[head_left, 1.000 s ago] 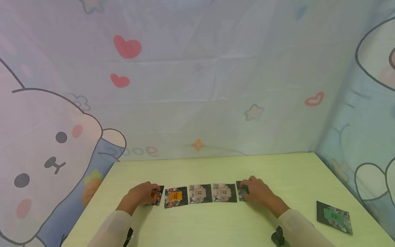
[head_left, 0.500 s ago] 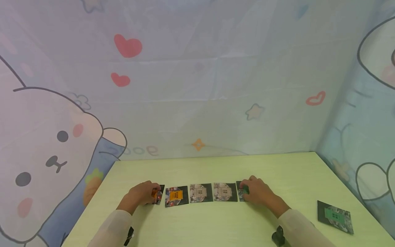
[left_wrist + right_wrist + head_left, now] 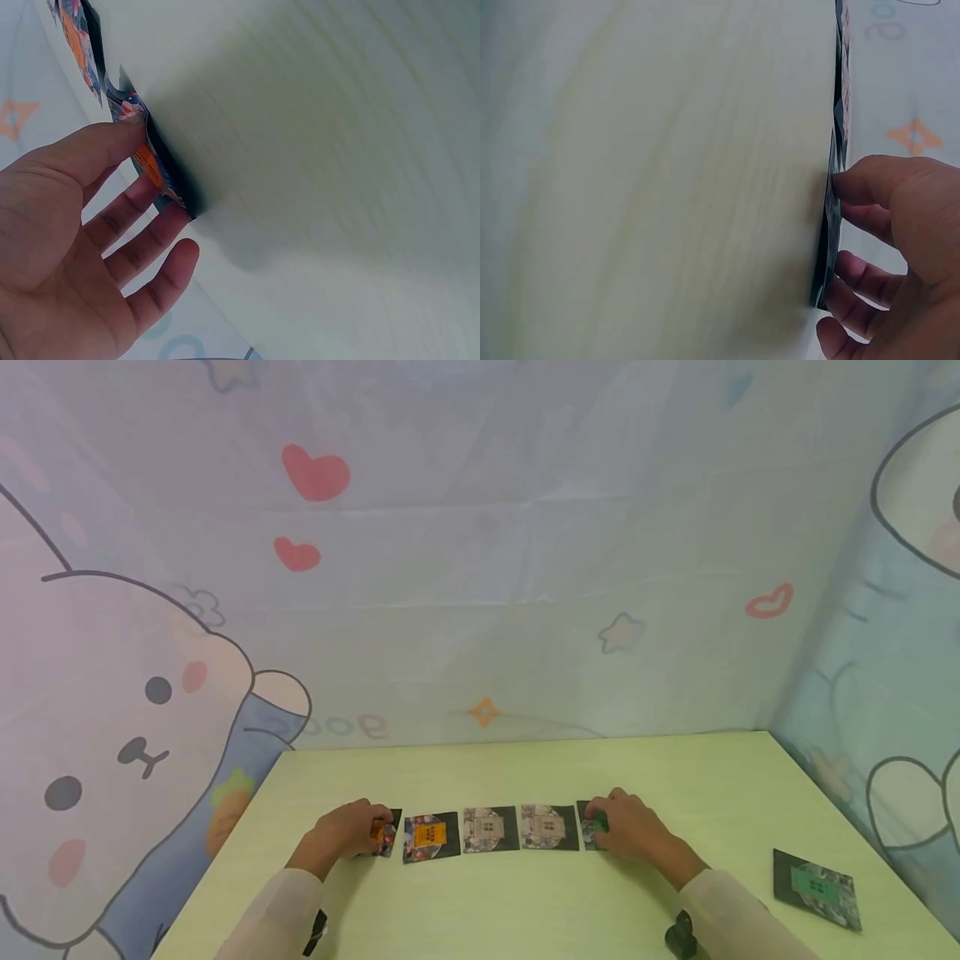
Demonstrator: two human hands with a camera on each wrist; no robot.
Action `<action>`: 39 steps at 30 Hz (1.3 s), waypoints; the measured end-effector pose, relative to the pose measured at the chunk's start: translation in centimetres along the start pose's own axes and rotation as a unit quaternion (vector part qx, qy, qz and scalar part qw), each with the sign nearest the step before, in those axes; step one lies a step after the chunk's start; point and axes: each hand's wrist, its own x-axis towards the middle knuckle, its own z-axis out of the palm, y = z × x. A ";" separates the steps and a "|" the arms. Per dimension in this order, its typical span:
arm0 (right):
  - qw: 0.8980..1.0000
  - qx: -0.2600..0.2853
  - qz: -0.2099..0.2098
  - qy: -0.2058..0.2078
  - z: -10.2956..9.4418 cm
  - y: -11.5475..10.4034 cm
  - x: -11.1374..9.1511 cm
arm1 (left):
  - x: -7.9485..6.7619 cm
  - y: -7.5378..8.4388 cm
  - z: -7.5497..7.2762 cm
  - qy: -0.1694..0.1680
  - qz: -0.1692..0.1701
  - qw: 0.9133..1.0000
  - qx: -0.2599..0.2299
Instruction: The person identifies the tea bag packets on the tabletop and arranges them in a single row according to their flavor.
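A row of flat dark sachets lies across the table. At its left end, my left hand [image 3: 341,833] holds a sachet with an orange label [image 3: 386,835], whose left part it hides. In the left wrist view the thumb lies on that orange-labelled sachet [image 3: 148,159], with fingertips at its edge. My right hand [image 3: 633,828] holds the sachet with a green label [image 3: 588,832] at the right end, partly covered. The right wrist view has thumb and fingers along the green-labelled sachet [image 3: 829,232], seen nearly edge-on. Between the hands are another orange-labelled sachet [image 3: 431,837] and two beige-labelled sachets [image 3: 491,829].
Apart from the row, a second green-labelled sachet [image 3: 816,887] lies tilted near the right edge of the pale yellow-green table [image 3: 487,918]. A cartoon-printed cloth [image 3: 480,552] hangs behind and on both sides. Dark objects sit at both wrists beside the light sleeves [image 3: 277,910].
Both hands stay on the end sachets and the row looks the same. Only the head view has shifted very slightly.
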 end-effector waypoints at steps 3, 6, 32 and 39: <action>1.000 -0.014 -0.011 0.005 0.1 0.2 0.1 | 0.1 -0.1 -0.1 0.000 -0.001 1.000 0.000; 0.999 -0.025 -0.023 0.010 -0.1 0.7 0.0 | 0.1 0.0 -0.1 -0.002 -0.002 1.000 -0.005; 0.998 0.013 0.042 -0.045 -9.1 14.8 -8.5 | 0.1 -0.1 -0.4 -0.008 -0.003 1.000 -0.006; 0.994 -0.001 0.064 -0.089 -9.2 18.0 -10.8 | 0.1 0.0 -0.4 -0.016 -0.008 1.000 -0.012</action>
